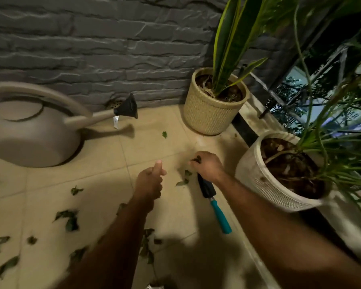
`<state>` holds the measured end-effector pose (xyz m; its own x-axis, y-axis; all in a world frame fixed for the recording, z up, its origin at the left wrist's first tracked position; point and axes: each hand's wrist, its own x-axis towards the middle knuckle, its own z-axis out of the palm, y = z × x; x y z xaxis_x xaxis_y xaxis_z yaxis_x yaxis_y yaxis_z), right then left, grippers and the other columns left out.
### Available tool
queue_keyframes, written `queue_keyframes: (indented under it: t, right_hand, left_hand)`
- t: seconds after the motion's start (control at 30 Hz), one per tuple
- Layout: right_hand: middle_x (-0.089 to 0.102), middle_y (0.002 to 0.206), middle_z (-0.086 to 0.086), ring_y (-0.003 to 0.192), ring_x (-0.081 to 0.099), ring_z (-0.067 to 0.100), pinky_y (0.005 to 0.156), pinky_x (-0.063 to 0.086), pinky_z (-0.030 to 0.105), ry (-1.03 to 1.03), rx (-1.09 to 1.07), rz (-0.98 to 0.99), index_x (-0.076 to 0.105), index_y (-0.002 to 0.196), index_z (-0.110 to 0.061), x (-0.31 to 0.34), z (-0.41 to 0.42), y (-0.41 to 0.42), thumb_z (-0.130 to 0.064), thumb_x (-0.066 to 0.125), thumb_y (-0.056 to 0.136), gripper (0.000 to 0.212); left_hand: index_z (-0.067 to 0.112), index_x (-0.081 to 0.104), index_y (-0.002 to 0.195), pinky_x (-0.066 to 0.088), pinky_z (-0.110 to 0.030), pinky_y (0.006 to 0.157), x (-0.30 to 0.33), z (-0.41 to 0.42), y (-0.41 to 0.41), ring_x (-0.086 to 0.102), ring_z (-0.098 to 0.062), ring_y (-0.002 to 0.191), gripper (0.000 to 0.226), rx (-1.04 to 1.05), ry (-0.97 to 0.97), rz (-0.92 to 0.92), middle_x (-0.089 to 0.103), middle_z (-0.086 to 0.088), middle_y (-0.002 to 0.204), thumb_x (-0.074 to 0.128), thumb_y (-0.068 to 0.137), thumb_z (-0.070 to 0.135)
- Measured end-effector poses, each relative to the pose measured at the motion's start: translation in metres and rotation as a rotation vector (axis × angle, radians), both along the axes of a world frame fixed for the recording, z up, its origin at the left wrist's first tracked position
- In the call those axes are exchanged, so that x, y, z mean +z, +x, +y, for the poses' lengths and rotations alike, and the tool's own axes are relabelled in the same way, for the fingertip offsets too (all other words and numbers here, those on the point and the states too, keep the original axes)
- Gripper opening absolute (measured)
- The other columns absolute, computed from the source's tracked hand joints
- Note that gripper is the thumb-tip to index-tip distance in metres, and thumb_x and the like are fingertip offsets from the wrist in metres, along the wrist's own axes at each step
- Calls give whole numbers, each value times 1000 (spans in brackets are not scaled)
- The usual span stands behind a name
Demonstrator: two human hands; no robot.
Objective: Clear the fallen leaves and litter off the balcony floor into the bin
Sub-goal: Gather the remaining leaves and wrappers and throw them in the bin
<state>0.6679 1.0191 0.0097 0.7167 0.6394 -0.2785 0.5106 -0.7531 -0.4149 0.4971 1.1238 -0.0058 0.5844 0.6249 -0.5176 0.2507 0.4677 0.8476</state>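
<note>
Head view: right hand (208, 166) pinches crumpled leaf (197, 159) above smooth tiles (104, 184).

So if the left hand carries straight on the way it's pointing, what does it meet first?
Probably bare floor tile at first; the left hand points up-frame toward the grey brick wall. A small green leaf lies just right of that line. Depth is unclear.

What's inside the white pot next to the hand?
The white pot holds dark soil with bits of dry debris and thin green stalks growing out. Its drooping leaves cover the far side, so that part is hidden.
</note>
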Motion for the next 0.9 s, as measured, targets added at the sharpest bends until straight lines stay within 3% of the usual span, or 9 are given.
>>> queue_keyframes:
  t: [0.17, 0.33, 0.5, 0.57, 0.7, 0.8, 0.9]
  right_hand:
    - [71, 100, 10, 92, 63, 29, 74, 47, 31, 44, -241, 46, 66, 99, -11, -77, -5, 10, -39, 60, 94, 30]
    - [70, 101, 6, 95, 65, 29, 75, 48, 30, -36, -212, 26, 66, 100, -14, -106, 15, 12, -48, 68, 87, 37]
    - [67, 112, 10, 104, 63, 29, 86, 50, 32, -162, -218, 20, 64, 109, -10, -108, 37, 27, -34, 59, 92, 30]
    - [67, 101, 9, 91, 63, 26, 75, 50, 28, -67, -267, 127, 64, 105, -9, -107, 44, 32, -31, 58, 91, 27]
    - [58, 69, 4, 59, 53, 17, 48, 39, 23, 382, -462, 421, 63, 75, -10, -95, 60, 32, -20, 59, 88, 17]
    - [61, 68, 8, 53, 50, 16, 44, 38, 22, 479, -549, 597, 69, 84, -3, -88, 59, 35, -14, 58, 88, 16]
    - [66, 74, 9, 59, 53, 21, 50, 40, 28, 424, -482, 607, 66, 95, -4, -89, 41, 42, -11, 59, 91, 11]
  left_hand:
    - [5, 62, 92, 25, -19, 41, -25, -4, -9, 33, -10, 47, 46, -24, -16, 87, 40, -1, 65, 45, 101, 46]
    - [5, 62, 96, 24, -21, 43, -37, 10, -27, 32, -12, 48, 42, -27, -49, 128, 43, -5, 64, 44, 102, 42]
    - [7, 63, 97, 27, -23, 46, -29, 35, -41, 35, -13, 51, 37, 57, -22, 198, 43, -1, 64, 44, 103, 37]
    - [7, 62, 97, 26, -24, 46, -23, 47, -41, 33, -12, 51, 35, 74, -21, 205, 40, -1, 64, 44, 103, 37]
    - [9, 62, 100, 27, -25, 47, -14, 70, -34, 33, -12, 51, 35, 95, -20, 237, 40, 1, 64, 45, 102, 39]
    - [9, 62, 101, 26, -26, 47, -10, 78, -24, 32, -12, 52, 36, 94, -24, 274, 39, 1, 63, 46, 102, 41]
    - [9, 61, 102, 24, -26, 48, -12, 79, -15, 30, -12, 52, 36, 70, -64, 292, 38, 1, 63, 47, 101, 42]
